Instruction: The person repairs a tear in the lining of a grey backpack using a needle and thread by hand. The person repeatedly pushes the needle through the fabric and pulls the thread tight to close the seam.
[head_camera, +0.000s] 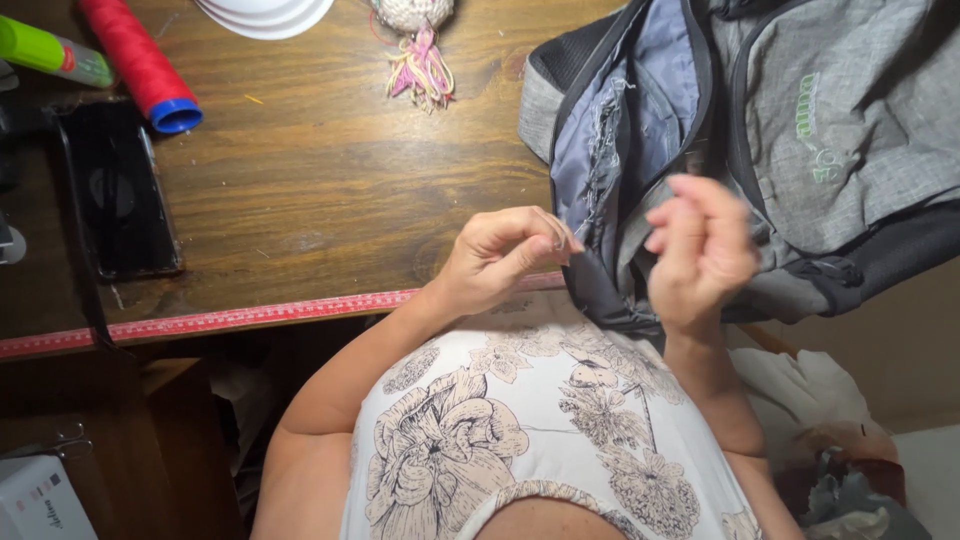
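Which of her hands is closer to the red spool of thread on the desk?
Left. The left hand is at the desk's front edge, right of and below the red spool; the right hand is farther right, over the grey backpack.

A brown wooden table (320, 180) with a red measuring strip (250, 318) along its near edge carries a grey backpack (800, 130), a red thread spool (140, 62), a black phone (118, 195), a green tube (50, 50), a white bowl (265, 14) and a tasselled crochet piece (415, 40).

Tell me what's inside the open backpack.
Inside the backpack only frayed blue-grey lining shows. Anything deeper is hidden by folds and the right hand.
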